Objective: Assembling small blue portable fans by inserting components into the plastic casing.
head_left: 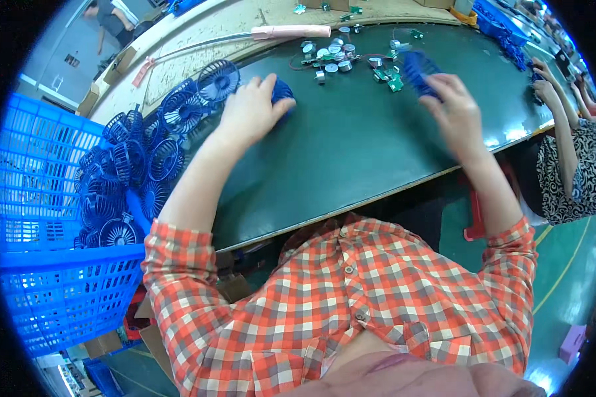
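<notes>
My left hand is closed round a dark blue fan housing, most of it hidden behind my fingers. To the right, above the green work surface, my right hand grips another blue fan housing by its near edge; it is smeared by motion. Just beyond my left hand lies a round, slatted blue fan housing, with more housings heaped beside it. Several small round motors with wires lie in the far middle, and green circuit boards lie near my right hand.
A blue plastic basket at the left holds a pile of blue fan housings. A rod with a pink sleeve lies along the far edge of the green tabletop. At the right, another person's hands work at the table.
</notes>
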A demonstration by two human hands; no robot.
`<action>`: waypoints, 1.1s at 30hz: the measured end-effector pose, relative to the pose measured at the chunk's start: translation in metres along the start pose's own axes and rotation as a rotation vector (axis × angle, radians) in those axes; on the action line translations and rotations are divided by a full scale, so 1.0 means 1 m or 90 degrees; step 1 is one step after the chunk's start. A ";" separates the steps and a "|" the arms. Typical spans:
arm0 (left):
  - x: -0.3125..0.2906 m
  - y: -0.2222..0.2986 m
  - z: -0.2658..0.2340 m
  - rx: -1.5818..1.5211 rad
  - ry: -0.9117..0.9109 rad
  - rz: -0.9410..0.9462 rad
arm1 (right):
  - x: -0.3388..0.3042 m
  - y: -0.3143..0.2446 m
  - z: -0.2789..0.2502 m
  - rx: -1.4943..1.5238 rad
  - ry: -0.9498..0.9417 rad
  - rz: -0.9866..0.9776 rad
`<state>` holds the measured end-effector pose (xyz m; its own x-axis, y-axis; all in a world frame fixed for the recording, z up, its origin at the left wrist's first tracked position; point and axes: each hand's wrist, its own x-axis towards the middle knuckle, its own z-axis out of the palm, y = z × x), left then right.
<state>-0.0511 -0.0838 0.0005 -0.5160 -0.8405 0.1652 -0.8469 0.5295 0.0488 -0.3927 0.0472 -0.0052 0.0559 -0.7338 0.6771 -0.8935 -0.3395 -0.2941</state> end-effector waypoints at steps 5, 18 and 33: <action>-0.049 0.022 -0.008 -0.026 0.012 0.061 | 0.013 0.103 -0.001 -0.378 0.005 -0.001; -0.061 -0.002 -0.002 -0.355 0.101 0.083 | 0.124 0.104 0.104 -0.162 -0.179 0.165; -0.052 0.006 0.012 -0.140 0.161 0.276 | -0.021 0.000 0.015 0.126 -0.153 0.250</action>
<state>-0.0314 -0.0381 -0.0196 -0.7413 -0.5009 0.4467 -0.5029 0.8553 0.1247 -0.3875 0.0537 -0.0297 -0.1461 -0.9356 0.3213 -0.7673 -0.0979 -0.6337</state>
